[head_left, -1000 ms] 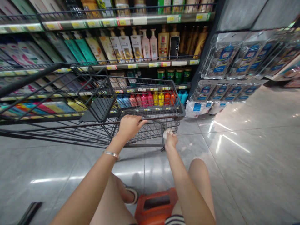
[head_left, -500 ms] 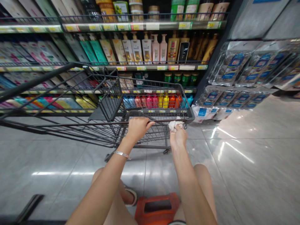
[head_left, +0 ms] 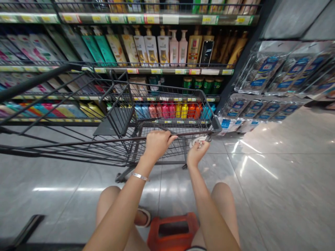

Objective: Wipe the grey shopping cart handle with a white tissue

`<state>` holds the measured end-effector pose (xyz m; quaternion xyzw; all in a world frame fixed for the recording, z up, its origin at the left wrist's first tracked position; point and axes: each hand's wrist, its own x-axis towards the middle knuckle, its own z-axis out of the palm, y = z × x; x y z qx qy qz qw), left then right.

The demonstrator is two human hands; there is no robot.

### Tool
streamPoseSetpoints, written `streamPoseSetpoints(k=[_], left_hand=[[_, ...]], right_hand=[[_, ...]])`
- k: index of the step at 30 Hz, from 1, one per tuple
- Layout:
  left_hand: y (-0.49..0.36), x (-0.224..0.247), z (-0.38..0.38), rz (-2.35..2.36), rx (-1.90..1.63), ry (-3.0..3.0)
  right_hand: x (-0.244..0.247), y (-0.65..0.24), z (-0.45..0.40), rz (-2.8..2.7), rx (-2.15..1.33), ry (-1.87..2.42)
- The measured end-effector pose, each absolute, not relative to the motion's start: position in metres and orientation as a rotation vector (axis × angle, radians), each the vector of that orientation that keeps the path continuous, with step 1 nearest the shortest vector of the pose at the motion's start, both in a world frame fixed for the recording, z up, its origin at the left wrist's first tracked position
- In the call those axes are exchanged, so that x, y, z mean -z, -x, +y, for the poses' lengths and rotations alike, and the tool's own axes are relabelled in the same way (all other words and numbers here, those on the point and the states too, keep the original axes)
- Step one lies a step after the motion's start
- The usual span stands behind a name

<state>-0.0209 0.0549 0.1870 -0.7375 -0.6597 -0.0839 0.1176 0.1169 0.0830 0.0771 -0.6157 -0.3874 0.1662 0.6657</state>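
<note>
A dark grey wire shopping cart (head_left: 115, 138) stands sideways in front of me. My left hand (head_left: 158, 143) is wrapped round its near top rail, thumb pointing right along the bar. Farther right, my right hand (head_left: 198, 152) is closed on a crumpled white cloth (head_left: 198, 140), at the cart's near side just below the top rail by the front corner. Part of the cloth is hidden behind the fingers and the cart's wires. A silver bracelet (head_left: 140, 176) circles my left wrist.
Beyond the cart, shelves hold rows of pump bottles (head_left: 163, 48) and colourful bottles (head_left: 167, 110). Hanging packets (head_left: 261, 73) fill a rack at right. An orange plastic stool (head_left: 171, 232) is between my legs on the grey tiled floor (head_left: 277, 195). A dark bar (head_left: 28, 228) lies at lower left.
My right hand has turned and moved with the cloth from the top rail to just under it. The left hand keeps its hold on the rail. The view has shifted slightly.
</note>
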Motion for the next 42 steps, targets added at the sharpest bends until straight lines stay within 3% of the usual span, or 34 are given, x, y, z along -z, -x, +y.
streamPoseSetpoints(k=[5,17,28,38,42], left_hand=[[0.017,-0.185,0.054,-1.913,0.294,2.152],[0.012,-0.179,0.056,-1.887,0.410,2.160],[0.014,-0.178,0.055,-1.903,0.468,2.195],[0.010,-0.182,0.052,-1.904,0.464,2.214],[0.009,-0.182,0.051,-1.911,0.468,2.217]], right_hand=[[-0.048,-0.119,0.084,-0.868,-0.406,1.487],[-0.033,-0.119,0.094,-0.616,-0.677,1.415],[-0.097,-0.103,0.093,-0.450,-1.043,1.026],[-0.105,-0.089,0.075,-0.804,-0.418,1.380],[-0.097,-0.083,0.072,-0.889,-0.323,1.371]])
